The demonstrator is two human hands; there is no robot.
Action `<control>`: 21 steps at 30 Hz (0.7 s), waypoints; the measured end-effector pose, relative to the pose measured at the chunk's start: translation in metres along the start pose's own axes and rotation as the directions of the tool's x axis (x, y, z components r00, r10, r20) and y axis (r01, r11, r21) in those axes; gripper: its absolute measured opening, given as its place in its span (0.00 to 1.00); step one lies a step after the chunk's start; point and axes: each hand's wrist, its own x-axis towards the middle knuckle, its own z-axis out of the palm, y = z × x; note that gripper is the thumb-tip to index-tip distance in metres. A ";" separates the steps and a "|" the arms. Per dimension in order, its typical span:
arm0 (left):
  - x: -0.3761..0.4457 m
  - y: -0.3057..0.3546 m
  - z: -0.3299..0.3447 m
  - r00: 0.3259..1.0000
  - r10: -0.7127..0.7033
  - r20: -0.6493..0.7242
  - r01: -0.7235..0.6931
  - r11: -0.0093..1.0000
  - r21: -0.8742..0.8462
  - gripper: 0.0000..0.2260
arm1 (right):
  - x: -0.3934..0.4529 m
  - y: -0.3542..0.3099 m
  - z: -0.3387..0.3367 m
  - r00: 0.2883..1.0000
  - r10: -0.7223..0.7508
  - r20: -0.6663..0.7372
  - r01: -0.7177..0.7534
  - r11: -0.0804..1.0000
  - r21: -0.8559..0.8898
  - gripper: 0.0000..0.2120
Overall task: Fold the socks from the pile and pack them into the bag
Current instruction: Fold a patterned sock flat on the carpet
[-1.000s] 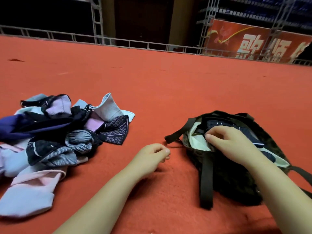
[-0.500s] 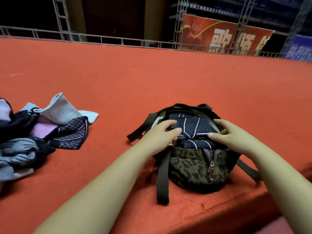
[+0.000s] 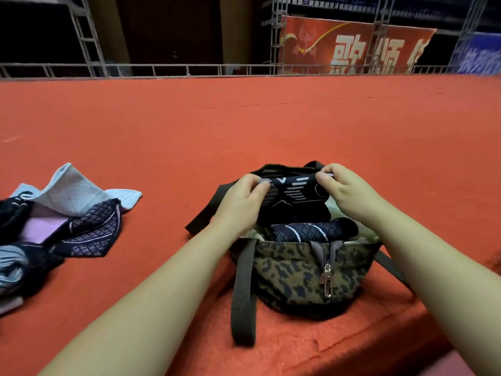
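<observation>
A leopard-print bag (image 3: 303, 278) stands open on the red carpet in front of me. Above its mouth I hold a black sock with white dashes (image 3: 294, 194) stretched between both hands. My left hand (image 3: 241, 202) pinches its left end and my right hand (image 3: 344, 194) pinches its right end. Below it a folded navy sock with white stripes (image 3: 311, 230) lies inside the bag. The pile of loose socks (image 3: 54, 221), pale blue, pink and dark patterned, lies at the left edge.
The bag's dark straps (image 3: 242, 299) trail onto the carpet at its front and sides. The carpeted platform's near edge (image 3: 393, 346) drops off at the lower right. A metal railing (image 3: 189, 69) and a red banner (image 3: 352, 47) line the far side.
Both hands have lifted the black sock up from the bag's mouth and now pinch its ends. A second earlier the left hand rested on the carpet. The view shifted right.
</observation>
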 end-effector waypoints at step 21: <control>0.009 -0.024 -0.005 0.949 0.031 0.313 -0.074 0.990 0.124 0.14 | 0.016 0.000 0.033 0.989 0.071 0.130 0.000 0.876 -0.482 0.19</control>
